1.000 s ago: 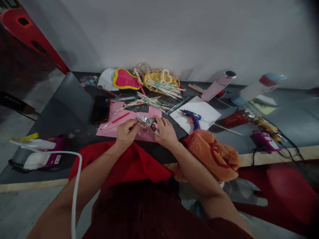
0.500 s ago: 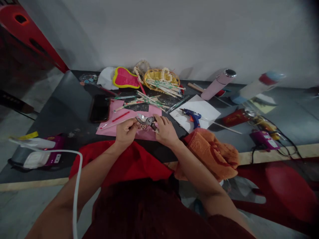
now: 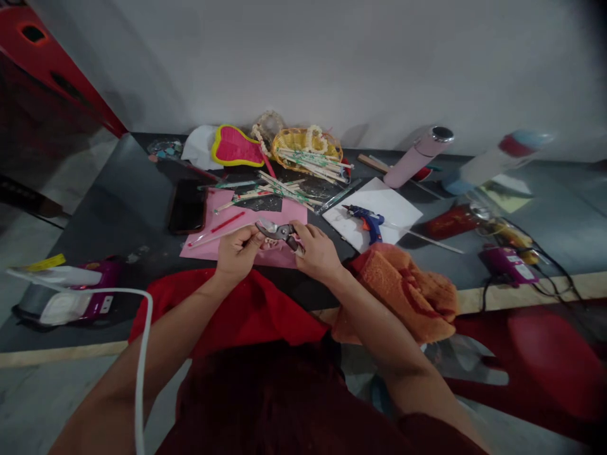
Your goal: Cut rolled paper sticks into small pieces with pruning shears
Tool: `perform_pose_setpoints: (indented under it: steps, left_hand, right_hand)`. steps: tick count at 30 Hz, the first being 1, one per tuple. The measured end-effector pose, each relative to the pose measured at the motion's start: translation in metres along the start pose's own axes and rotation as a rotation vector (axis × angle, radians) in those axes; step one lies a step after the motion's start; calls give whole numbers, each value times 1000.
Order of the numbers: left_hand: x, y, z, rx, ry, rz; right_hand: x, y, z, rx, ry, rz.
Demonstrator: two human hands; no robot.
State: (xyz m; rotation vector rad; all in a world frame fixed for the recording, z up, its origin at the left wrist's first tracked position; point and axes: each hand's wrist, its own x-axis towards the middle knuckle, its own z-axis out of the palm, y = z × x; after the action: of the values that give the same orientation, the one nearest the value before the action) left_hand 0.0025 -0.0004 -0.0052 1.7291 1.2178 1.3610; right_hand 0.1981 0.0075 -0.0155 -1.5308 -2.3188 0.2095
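Your right hand [image 3: 318, 253] is wrapped round the pruners [image 3: 284, 232], left hand [image 3: 236, 253] pinched beside the blades [image 3: 268, 227], can't tell on what; a careless squeeze could nip fingertips [image 3: 257, 239].

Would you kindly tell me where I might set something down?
Bare tabletop lies between the phone and the left edge, and right of the yellow paper. Crowded: the middle, with pink paper, sticks, basket, left hand and right hand.

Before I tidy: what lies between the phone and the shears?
In the head view, pink paper bearing a red stick and a pale one, then the left hand by the shears.
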Motion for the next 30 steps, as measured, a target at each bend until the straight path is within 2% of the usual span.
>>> perform_pose_setpoints:
  steps: [8,17,30]
  left_hand:
    - [-2,-4,2,120,26,11]
    - [-1,-5,-2,75,-57,17]
    - [0,-6,0,-3,-29,68]
  right_hand:
    - [2,-1,2,-38,-6,21]
    - [2,7,1,-36,-14,-41]
    - [2,9,1,41,-9,-61]
